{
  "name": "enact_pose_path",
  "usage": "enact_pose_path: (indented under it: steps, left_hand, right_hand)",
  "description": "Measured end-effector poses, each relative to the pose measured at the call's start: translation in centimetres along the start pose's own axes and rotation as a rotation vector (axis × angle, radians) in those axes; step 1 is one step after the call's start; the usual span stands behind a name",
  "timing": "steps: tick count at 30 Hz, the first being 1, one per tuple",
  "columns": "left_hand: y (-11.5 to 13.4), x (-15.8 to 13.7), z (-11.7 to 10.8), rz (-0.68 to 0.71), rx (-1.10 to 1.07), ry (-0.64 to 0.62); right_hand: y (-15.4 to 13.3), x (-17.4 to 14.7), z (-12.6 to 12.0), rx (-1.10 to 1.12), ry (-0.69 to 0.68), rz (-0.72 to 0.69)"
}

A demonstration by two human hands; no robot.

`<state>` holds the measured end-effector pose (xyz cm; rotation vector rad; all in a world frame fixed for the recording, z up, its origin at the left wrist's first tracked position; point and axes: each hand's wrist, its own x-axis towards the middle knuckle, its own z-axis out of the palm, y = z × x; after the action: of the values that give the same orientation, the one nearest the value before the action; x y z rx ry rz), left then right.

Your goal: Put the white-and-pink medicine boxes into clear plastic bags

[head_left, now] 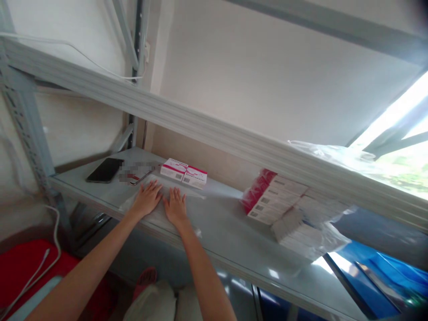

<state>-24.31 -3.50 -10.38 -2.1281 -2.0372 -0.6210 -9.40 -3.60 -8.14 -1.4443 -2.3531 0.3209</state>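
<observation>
My left hand (147,198) lies flat, fingers stretched out, on a clear plastic bag (163,211) spread over the grey shelf (224,223). Beside it my right hand (175,206) also presses flat on the plastic, its fingers spread. Neither hand grips anything. Just beyond the fingertips stand two small white and magenta boxes (183,173), side by side. To the left of them is a thin dark-edged object (142,176), partly blurred out. A dark smartphone (105,170) rests farther left, near the shelf's end.
On the right, plastic-wrapped stacks of similar boxes (274,196) stand on the shelf. An upper shelf beam (200,127) crosses above my hands. Clear plastic (334,151) lies on the upper level. Blue plastic (391,276) is at far right; a white cable (56,223) hangs at left.
</observation>
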Motion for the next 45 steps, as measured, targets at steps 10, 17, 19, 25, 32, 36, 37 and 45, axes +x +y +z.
enact_pose_path:
  steps: [10,17,19,25,32,36,37,45]
  left_hand:
    - [0.6,-1.1,-1.0,-0.040,0.092,0.105]
    - [-0.7,2.0,0.4,0.008,-0.001,-0.010]
    - [-1.1,2.4,0.8,-0.008,-0.024,-0.092]
    - [-1.4,2.2,1.3,-0.023,0.000,-0.144]
    - [-1.7,2.1,1.2,0.022,0.050,-0.162]
    - [-1.7,2.0,0.8,0.024,0.022,-0.172]
    - [-1.7,2.0,0.8,0.020,0.018,-0.170]
    - [-1.4,2.4,1.1,-0.011,0.028,-0.156]
  right_hand:
    - [0.3,0.0,-0.3,-0.042,-0.056,-0.054]
    - [0.3,-0.1,-0.2,-0.063,-0.062,-0.054]
    - [0.5,-0.2,-0.2,-0.061,-0.060,-0.048]
    - [0.2,-0.3,-0.5,-0.064,-0.017,0.010]
    - [-3.7,1.8,0.0,-0.021,0.033,-0.091]
    - [-3.6,3.6,1.2,0.059,-0.002,0.009]
    - [-3.2,3.8,1.4,0.055,0.016,0.027]
    - [1.6,3.2,0.5,-0.033,0.032,0.141]
